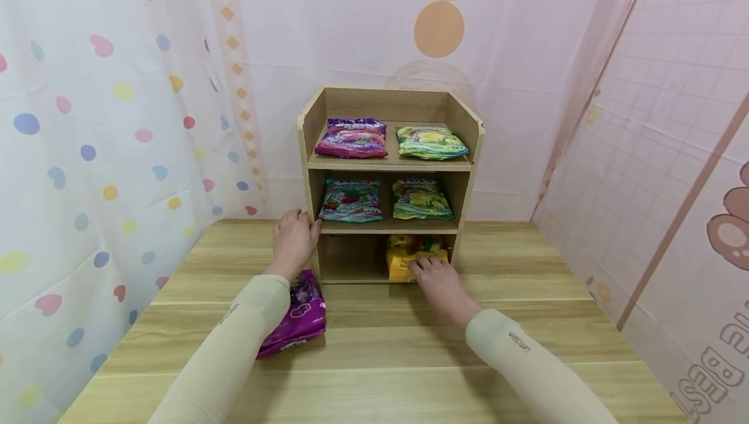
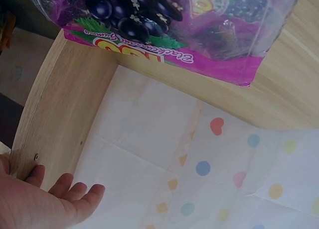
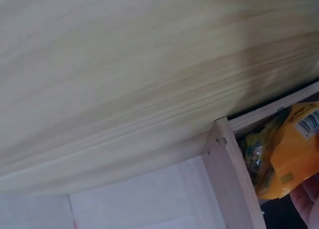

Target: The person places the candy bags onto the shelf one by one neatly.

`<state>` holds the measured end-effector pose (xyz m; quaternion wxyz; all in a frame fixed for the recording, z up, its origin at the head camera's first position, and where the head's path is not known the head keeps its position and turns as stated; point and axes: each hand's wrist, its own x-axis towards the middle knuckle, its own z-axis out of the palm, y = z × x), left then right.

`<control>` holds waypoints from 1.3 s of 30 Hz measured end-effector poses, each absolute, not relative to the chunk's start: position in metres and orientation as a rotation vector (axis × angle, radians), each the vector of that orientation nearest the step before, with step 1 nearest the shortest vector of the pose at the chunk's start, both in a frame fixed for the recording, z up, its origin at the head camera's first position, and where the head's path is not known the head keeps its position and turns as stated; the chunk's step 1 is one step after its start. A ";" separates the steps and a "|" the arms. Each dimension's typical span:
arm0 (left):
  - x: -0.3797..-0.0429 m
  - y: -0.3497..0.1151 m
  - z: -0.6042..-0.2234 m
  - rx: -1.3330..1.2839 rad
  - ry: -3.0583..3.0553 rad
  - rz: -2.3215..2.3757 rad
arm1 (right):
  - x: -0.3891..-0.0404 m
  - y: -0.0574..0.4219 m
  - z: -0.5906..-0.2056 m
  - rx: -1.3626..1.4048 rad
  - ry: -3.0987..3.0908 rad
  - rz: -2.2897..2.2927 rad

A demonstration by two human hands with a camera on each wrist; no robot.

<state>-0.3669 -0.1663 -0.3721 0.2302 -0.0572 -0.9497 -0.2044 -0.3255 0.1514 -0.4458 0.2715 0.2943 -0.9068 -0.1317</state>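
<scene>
My left hand (image 1: 292,242) grips the left side panel of a small three-tier wooden shelf (image 1: 389,165). In the left wrist view, the panel's front edge lies between the thumb and the fingers of that hand (image 2: 55,201). A purple bag of blackcurrant gummies (image 1: 307,320) lies on the table under my left forearm, partly hidden by it. My right hand (image 1: 440,281) holds the front of a yellow candy bag (image 1: 400,266) in the right half of the bottom tier. The right wrist view shows this yellow bag (image 3: 294,159) inside the shelf, with fingertips against its lower edge.
A purple-pink bag (image 1: 354,139) and a green-yellow bag (image 1: 432,142) lie on the top tier. Below them, the middle tier holds a teal bag (image 1: 351,201) and another green-yellow bag (image 1: 421,199). The shelf stands on a wood-grain table (image 1: 374,385) against patterned curtains (image 1: 117,118).
</scene>
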 end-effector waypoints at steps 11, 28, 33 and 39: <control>-0.367 -0.167 -0.372 -0.158 -2.603 -0.564 | -0.301 0.158 -0.464 1.002 -2.373 -0.559; -0.366 -0.166 -0.373 -0.153 -2.588 -0.551 | -0.308 0.159 -0.469 0.833 -2.558 -0.756; -0.366 -0.166 -0.373 -0.157 -2.588 -0.552 | -0.312 0.158 -0.464 0.830 -2.657 -0.694; -0.366 -0.166 -0.373 -0.163 -2.584 -0.554 | -0.313 0.160 -0.457 0.889 -2.719 -0.480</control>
